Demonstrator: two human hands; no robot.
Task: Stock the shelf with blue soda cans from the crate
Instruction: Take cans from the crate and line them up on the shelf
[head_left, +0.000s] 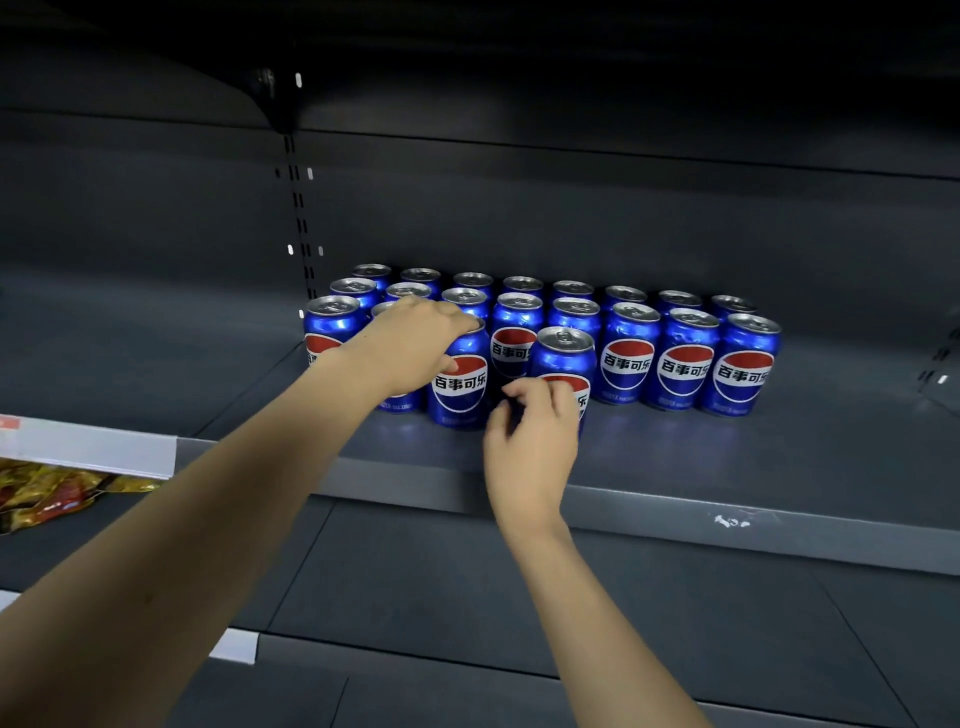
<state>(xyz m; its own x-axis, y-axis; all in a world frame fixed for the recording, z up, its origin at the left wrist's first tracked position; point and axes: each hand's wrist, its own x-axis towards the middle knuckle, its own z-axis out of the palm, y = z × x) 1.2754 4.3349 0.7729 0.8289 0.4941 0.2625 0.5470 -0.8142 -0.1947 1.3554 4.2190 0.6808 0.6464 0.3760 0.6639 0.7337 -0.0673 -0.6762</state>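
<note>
While both forearms reach far across the dark grey metal shelf (675, 452), the left hand (415, 345) curls over the top of a glossy blue cylindrical aluminium soda can (460, 384) in the near row; the right hand (535, 431) hovers, fingers loosely bent and released, just before another upright blue can (563, 358).
</note>
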